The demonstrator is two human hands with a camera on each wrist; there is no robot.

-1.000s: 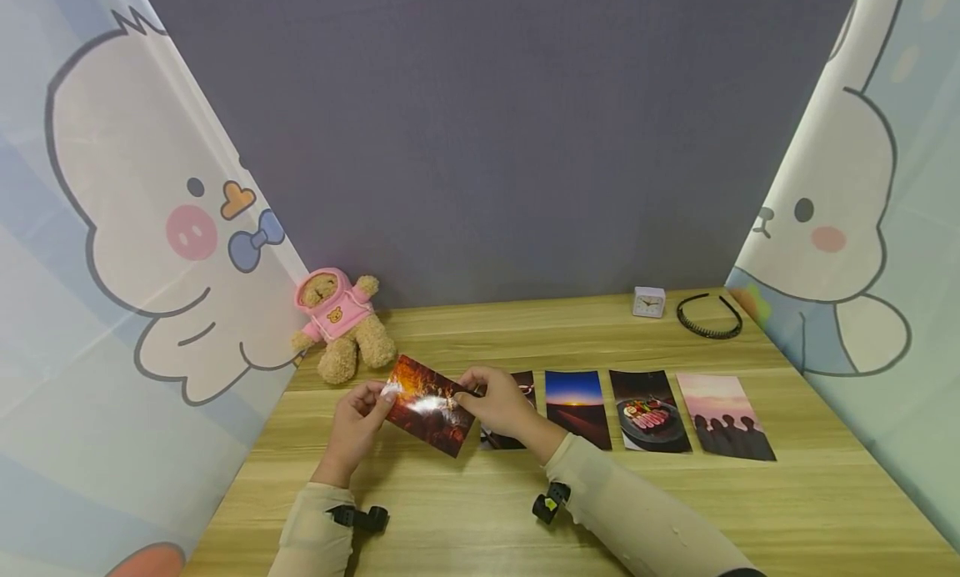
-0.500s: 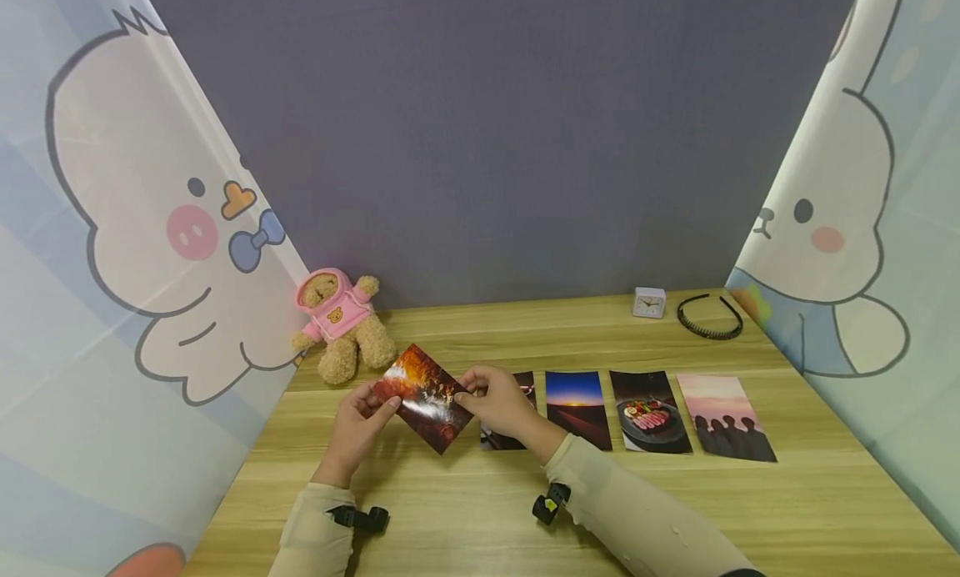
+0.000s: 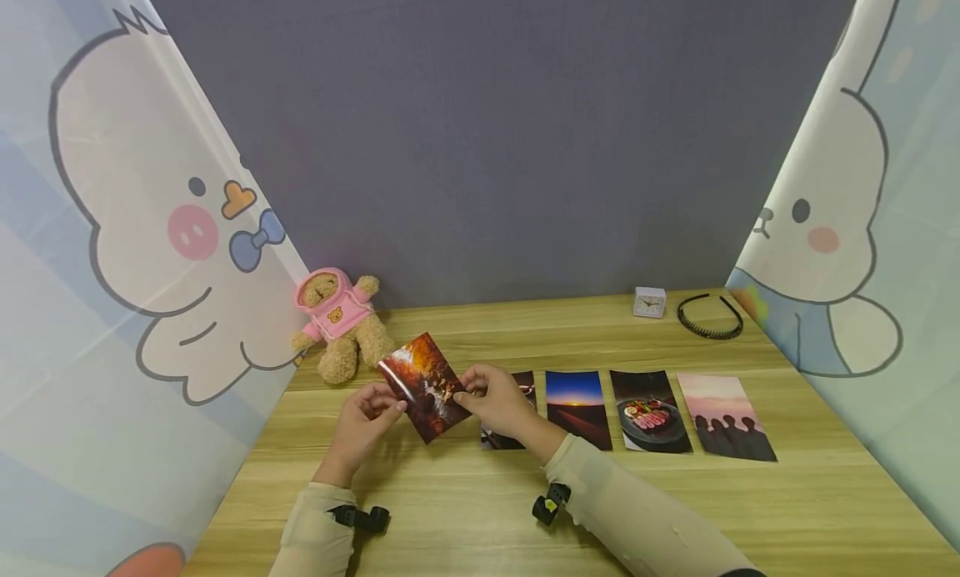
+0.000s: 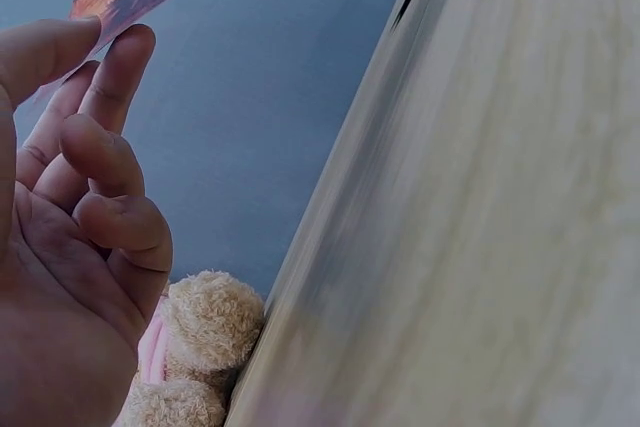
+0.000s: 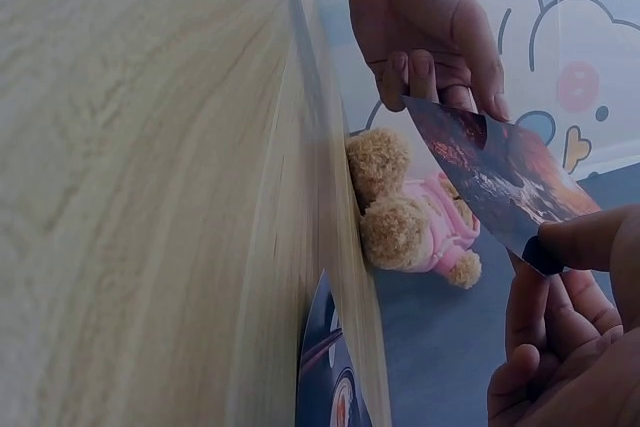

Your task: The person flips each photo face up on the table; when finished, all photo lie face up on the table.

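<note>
A glossy photo print (image 3: pixel 431 385) with orange and dark red tones is held up over the table, tilted, between both hands. My left hand (image 3: pixel 362 431) pinches its left edge between thumb and fingertips; the left wrist view shows the other fingers loosely bent. On the opposite edge, my right hand (image 3: pixel 498 400) pinches the print (image 5: pixel 510 172) between thumb and fingers. A small dark piece (image 5: pixel 542 254) shows at the right fingertips. Behind the right hand lies a photo (image 3: pixel 527 385), partly covered by that hand.
To the right lie a sunset photo (image 3: pixel 577 406), a food photo (image 3: pixel 649 414) and a photo of silhouettes under a pink sky (image 3: pixel 725 414). A teddy bear in a pink hoodie (image 3: pixel 337 318) leans at back left. A small clock (image 3: pixel 648 303) and black headband (image 3: pixel 711 333) sit at back right.
The held print has turned clockwise between the hands and its top corner has swung up and right. The left hand's fingertips have shifted slightly right. The right hand stays nearly still.
</note>
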